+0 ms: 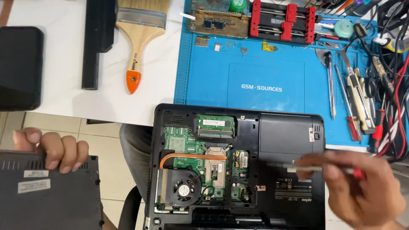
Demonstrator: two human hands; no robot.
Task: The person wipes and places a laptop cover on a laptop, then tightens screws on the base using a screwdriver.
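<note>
Left hand (pixel 51 149) grips removed dark plastic cover panel (pixel 49 194) by its edge; right hand (pixel 362 187) clenches slim red-tipped screwdriver (pixel 315 169) – keep tip square over opened black laptop base (pixel 289 140).

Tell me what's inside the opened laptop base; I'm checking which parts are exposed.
Inside the laptop base: a green circuit board, memory module, copper heat pipe and round fan. The right half stays covered by black casing, hiding whatever lies beneath.
</note>
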